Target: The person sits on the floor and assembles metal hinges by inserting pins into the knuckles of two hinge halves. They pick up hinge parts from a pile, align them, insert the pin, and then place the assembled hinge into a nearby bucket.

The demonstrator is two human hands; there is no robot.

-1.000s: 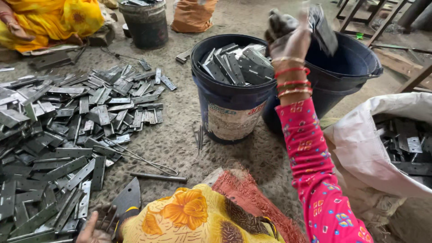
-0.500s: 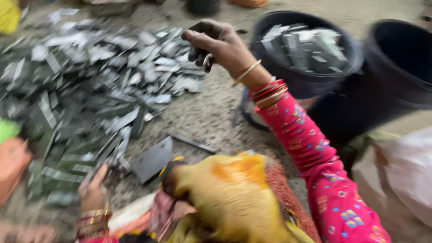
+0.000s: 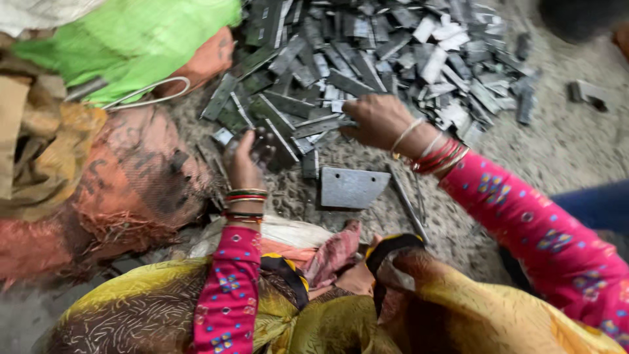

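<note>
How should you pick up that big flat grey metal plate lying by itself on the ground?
The big flat plate lies flat on the gritty ground, so there is probably nothing to pinch from above. Best guess: come from its near long edge, which looks bare, slip fingertips under to tilt it up, then pinch across its thin faces. Mind the cut corner; edges may be sharp.

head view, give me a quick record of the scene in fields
left hand: raised over the near edge of the pile, grip unclear
right hand: reaching into the pile, fingers on a strip
pile: grey flat metal pieces spread on the ground
plate: larger grey piece lying alone, near the lap
sacks: orange mesh and green, on the left
</note>
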